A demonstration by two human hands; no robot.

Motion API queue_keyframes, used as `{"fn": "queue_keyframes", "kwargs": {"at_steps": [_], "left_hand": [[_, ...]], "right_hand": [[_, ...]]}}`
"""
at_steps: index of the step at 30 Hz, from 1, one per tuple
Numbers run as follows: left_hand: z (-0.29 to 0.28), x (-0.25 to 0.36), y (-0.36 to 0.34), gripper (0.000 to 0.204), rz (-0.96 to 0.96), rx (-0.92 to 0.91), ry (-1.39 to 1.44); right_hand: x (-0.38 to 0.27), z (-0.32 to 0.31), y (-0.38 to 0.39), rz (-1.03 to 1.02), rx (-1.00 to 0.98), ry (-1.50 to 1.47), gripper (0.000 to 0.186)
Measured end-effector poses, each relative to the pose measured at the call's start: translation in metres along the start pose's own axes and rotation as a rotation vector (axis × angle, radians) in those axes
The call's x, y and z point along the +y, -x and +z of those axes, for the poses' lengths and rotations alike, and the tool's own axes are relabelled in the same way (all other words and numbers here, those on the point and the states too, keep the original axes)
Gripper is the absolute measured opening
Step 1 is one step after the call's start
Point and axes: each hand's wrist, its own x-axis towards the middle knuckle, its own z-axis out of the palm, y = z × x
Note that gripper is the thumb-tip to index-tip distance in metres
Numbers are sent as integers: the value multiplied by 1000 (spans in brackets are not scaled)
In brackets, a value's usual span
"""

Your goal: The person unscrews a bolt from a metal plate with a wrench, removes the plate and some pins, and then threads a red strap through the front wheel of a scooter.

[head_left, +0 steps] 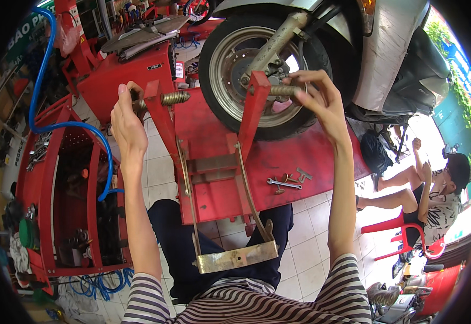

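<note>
Striped shirt cloth lay nearest the camera, with dark trousers beyond it and a plated crossbar above the lap. Farther out, the left hand stood at the outer end of the left threaded screw, its fingers curled behind that end; how tightly they closed could not be told. This screw passed through the left red upright, its tip pointing rightward into the gap. To the right, the right threaded screw crossed the right red upright, most of its visible thread standing on the outer side. The right hand had thumb and fingers together around its outer end. Both screws lay crosswise, roughly in line, each nearest to the hand on its own side, and the gap between the uprights separated their inner ends.

Counted from left to right, there were one red tool cart, one blue hose looping in front of it, two uprights with one screw each, and one scooter front wheel behind the right one. On the red platform lay one wrench and apparently three small metal parts. Farther right, one person sat on one red chair.
</note>
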Motion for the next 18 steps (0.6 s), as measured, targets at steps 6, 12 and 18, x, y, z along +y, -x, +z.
{"fn": "queue_keyframes", "kwargs": {"at_steps": [6,12,18], "left_hand": [[0,0,2,55,-26,24,-15],[1,-4,2,54,34,40,3],[1,-16,-4,51,63,14,6]], "right_hand": [[6,15,3,35,155,-131,37],[-11,10,6,263,-27,-59,41],[1,11,7,34,-34,-216,38]]}}
